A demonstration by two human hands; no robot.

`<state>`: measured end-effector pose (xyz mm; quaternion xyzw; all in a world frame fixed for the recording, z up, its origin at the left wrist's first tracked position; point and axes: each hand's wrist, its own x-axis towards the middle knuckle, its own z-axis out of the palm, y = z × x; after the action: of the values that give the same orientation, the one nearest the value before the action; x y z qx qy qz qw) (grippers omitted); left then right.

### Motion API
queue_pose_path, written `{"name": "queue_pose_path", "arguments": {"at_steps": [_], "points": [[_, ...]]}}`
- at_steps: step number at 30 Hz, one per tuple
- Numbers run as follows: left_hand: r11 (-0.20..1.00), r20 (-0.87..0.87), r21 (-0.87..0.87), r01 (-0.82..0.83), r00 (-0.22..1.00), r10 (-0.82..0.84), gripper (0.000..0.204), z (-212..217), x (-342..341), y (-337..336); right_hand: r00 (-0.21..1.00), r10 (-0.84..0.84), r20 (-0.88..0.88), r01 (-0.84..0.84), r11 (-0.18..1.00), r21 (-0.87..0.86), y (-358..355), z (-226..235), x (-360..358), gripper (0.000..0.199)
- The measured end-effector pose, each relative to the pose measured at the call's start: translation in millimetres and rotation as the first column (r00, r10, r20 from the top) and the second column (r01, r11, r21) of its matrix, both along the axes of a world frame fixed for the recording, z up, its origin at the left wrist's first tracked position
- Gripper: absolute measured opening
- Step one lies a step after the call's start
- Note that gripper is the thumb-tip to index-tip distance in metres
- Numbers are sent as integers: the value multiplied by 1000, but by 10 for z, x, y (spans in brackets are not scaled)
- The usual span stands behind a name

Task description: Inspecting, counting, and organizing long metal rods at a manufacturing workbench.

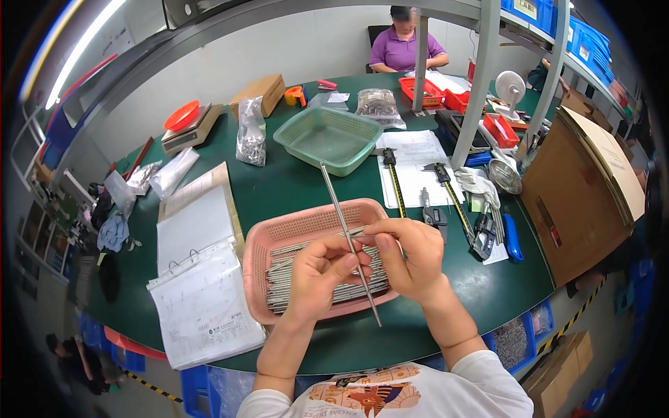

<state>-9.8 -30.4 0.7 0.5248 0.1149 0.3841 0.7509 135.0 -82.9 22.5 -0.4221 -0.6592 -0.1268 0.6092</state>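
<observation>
Head view shows both hands meeting over a pink basket [279,233] that sits on the dark green table [293,188]. The left hand [317,275] and the right hand [411,258] are closed together on one long thin metal rod [346,233], pinching it between thumbs and fingertips near its middle. The rod runs slantwise, its far end reaching up toward a green basket [327,136] and its near end pointing down past the pink basket's front edge toward the person. Under the hands, the pink basket holds a heap of like metal rods [279,279] lying roughly crosswise. Left of it lies an open ring binder with papers [198,279]. To the right of the hands, calipers [453,198] rest on a sheet of paper, near a cardboard box [578,188]. Across the table another person in a purple shirt [405,49] sits at work.
</observation>
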Motion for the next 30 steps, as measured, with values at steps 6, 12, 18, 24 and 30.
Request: {"name": "queue_pose_path", "arguments": {"at_steps": [6, 12, 18, 24, 30], "points": [[999, 1, 25, 27, 1000, -27, 16, 7, -3, -7, 999, 3, -35, -3, 1000, 7, 9, 9, 1, 7], [993, -55, 98, -69, 996, 75, 15, -21, 24, -22, 996, -74, 56, 74, 997, -7, -6, 18, 3, 8], [986, -7, 113, -121, 992, 122, 15, -43, 37, -23, 997, -62, 34, 64, 997, -45, 2, 31, -21, 8], [968, -59, 209, -137, 987, 153, 14, -24, 26, -62, 991, -61, 122, 72, 994, -85, 4, 17, -32, 9], [968, -14, 46, -247, 969, 248, 13, 53, -104, 103, 995, -75, 71, 74, 997, 19, -120, 115, -28, 8]]}}
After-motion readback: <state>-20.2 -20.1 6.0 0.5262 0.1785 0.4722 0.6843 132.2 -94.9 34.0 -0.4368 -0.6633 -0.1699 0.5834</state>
